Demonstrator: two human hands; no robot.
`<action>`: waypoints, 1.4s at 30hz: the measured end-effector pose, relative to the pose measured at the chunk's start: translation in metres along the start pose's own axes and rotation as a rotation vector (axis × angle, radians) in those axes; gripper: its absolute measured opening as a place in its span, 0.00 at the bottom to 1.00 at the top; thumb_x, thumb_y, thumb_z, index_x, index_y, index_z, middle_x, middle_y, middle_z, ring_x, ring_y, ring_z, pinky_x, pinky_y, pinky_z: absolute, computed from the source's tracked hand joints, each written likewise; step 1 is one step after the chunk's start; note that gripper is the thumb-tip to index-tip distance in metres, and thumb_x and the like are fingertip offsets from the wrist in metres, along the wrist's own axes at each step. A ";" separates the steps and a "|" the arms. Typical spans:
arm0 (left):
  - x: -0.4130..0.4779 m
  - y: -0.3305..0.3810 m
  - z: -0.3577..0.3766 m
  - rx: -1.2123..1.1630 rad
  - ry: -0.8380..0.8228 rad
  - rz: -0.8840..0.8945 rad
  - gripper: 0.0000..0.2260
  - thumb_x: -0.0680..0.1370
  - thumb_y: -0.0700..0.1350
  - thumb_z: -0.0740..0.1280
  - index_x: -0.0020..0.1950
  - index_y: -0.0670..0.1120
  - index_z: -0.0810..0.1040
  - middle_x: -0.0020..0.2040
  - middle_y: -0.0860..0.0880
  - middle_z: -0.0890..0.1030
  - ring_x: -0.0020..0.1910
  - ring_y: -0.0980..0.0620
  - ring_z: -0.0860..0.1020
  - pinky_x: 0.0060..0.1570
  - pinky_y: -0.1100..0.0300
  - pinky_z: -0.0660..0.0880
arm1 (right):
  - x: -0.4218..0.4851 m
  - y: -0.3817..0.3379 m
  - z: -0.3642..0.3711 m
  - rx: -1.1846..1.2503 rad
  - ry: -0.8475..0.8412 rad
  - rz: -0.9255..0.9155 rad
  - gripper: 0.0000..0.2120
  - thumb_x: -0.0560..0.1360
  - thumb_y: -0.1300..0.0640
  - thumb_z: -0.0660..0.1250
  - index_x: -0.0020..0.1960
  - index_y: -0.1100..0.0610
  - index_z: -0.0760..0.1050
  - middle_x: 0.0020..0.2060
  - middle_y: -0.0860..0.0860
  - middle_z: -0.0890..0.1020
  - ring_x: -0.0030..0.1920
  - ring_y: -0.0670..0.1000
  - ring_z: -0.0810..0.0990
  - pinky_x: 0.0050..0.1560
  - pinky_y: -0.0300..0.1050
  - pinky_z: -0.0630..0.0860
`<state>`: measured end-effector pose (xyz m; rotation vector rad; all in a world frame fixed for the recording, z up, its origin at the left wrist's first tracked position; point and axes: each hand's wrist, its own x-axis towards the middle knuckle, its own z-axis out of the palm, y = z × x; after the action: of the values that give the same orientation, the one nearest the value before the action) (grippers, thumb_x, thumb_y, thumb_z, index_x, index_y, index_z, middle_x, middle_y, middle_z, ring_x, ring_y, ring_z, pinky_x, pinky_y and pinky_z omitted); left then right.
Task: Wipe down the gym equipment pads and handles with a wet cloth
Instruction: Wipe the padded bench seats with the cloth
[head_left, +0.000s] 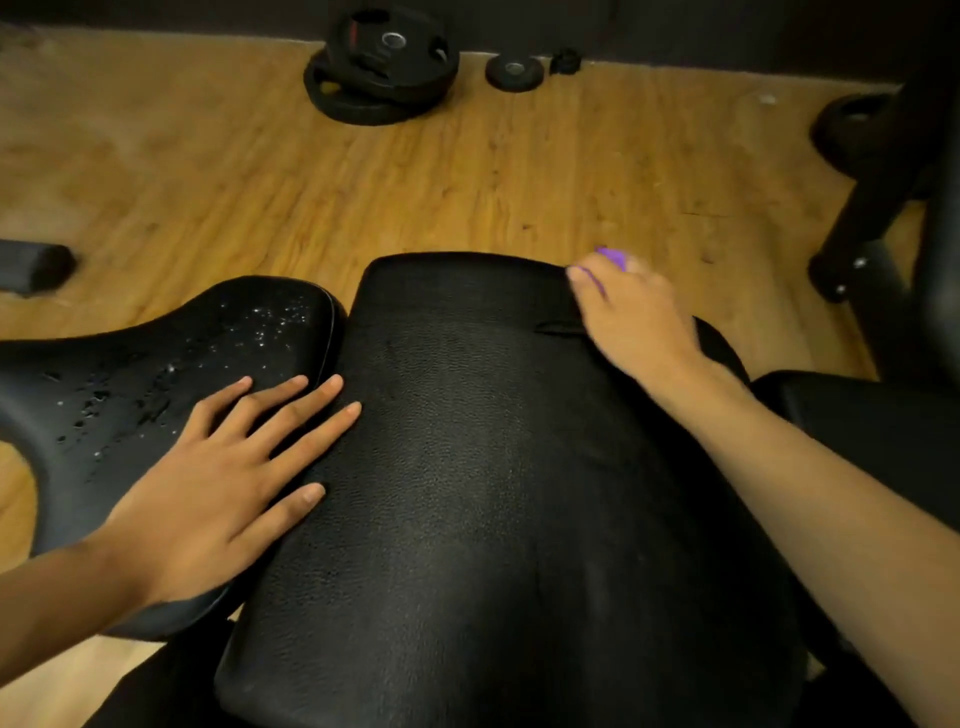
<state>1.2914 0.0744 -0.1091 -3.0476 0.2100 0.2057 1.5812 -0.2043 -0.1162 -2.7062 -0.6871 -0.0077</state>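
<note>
At the far right corner of the big black pebbled vinyl pad (467, 467), my right hand (634, 317) is bunched over the purple cloth (613, 257). Only a small fold of it pokes out past my knuckles, and the hand is blurred, so I can't make out the exact finger grip. My left hand (223, 483) lies flat with fingers spread wide, holding nothing. It bridges the seam between this pad and the curved black seat pad (156, 353) beside it, which is speckled with water droplets.

The cloth looks soft, light and floppy, so it's best balled up in the palm so no loose tail drags. I'd expect the pad to be firm foam under slick vinyl: it gives a little, shouldn't tear easily, and gets slippery once wet. I press down through the palm rather than pinching, and brace with the flat hand so I don't skid. The rounded edges need the cloth wrapped over them. Black weight plates (382, 73) sit well away on the wooden floor (467, 182).
</note>
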 end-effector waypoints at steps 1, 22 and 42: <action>0.001 0.001 0.000 -0.004 0.007 0.003 0.28 0.86 0.60 0.46 0.85 0.52 0.55 0.85 0.51 0.57 0.82 0.44 0.61 0.77 0.39 0.56 | -0.016 0.026 -0.011 -0.005 -0.012 0.082 0.17 0.85 0.42 0.52 0.61 0.47 0.76 0.73 0.57 0.72 0.64 0.65 0.76 0.65 0.56 0.73; 0.003 0.000 0.000 -0.032 0.032 0.000 0.27 0.87 0.59 0.46 0.85 0.53 0.55 0.85 0.52 0.58 0.82 0.46 0.60 0.78 0.42 0.53 | 0.010 -0.001 -0.001 -0.063 -0.049 0.089 0.21 0.85 0.40 0.48 0.41 0.51 0.68 0.54 0.57 0.82 0.56 0.64 0.79 0.49 0.52 0.71; 0.002 0.013 -0.007 -0.068 0.012 -0.145 0.29 0.85 0.64 0.47 0.85 0.55 0.54 0.84 0.51 0.58 0.82 0.45 0.58 0.78 0.41 0.57 | 0.046 -0.170 0.053 -0.092 -0.077 -0.574 0.17 0.86 0.47 0.53 0.62 0.47 0.79 0.59 0.51 0.76 0.58 0.54 0.75 0.49 0.47 0.63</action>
<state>1.2920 0.0610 -0.1030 -3.1147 -0.0174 0.1887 1.5385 -0.0251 -0.1058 -2.5021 -1.4919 -0.0786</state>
